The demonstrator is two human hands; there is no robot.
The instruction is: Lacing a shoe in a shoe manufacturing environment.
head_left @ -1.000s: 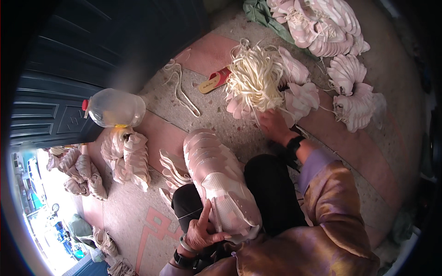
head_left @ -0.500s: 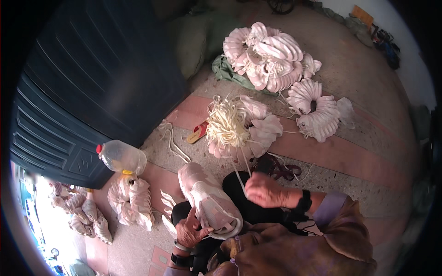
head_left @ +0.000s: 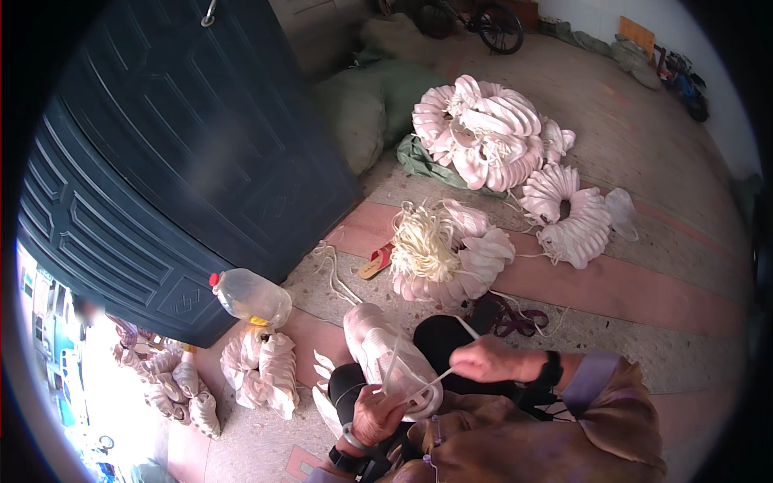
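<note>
While a thin white shoelace (head_left: 435,381) is pinched by closed left hand (head_left: 377,417) and right hand (head_left: 487,359) over pink fabric shoe-upper stack (head_left: 373,334), clear plastic jug (head_left: 256,299), contents unclear, is seen left of stack, near blue panelled door (head_left: 225,169) edge.

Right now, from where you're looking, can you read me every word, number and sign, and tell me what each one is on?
No words or numbers can be read clearly.
Red-strapped sandal with a tan insole: dark marks, too small to read.
Dark blue panelled door: raised line shapes, no readable letters.
Clear plastic bottle with a red cap: nothing readable.
Pale pink-and-white shoe: nothing readable.
</note>
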